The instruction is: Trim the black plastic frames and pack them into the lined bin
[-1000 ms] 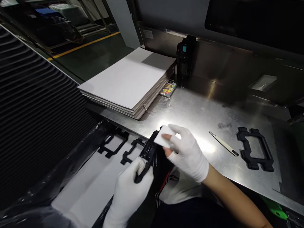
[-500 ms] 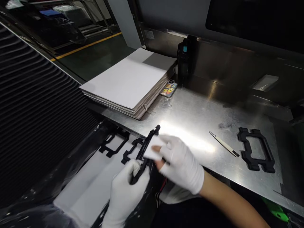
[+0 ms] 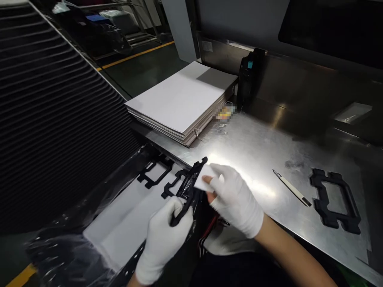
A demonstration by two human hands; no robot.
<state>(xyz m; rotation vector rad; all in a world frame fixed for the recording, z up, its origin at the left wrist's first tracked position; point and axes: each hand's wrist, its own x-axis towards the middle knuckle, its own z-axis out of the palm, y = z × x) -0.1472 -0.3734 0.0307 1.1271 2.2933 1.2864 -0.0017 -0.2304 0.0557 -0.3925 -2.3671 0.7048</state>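
Observation:
My left hand (image 3: 169, 231), in a white glove, grips the lower end of a black frame part (image 3: 182, 211) held tilted over the box. In my gloved right hand (image 3: 231, 195), whose thumb and a fingertip are bare, a small white piece (image 3: 204, 177) is pinched against the upper part of that frame. Two similar black frames, one at the left (image 3: 155, 172) and one partly hidden behind the held part (image 3: 175, 184), lie on white sheets (image 3: 128, 223) in the plastic-lined box. Another black frame (image 3: 335, 201) rests on the metal table at the right.
A white-handled craft knife (image 3: 291, 187) lies on the metal table (image 3: 254, 143). Behind are a stack of white boards (image 3: 182, 95), a blurred colourful item (image 3: 226, 111) and a black device (image 3: 247, 79). A dark ribbed surface (image 3: 54, 119) fills the left.
The camera view has turned a little, so the table and stack appear farther right. Both hands keep their holds, and the white piece is still against the black frame part.

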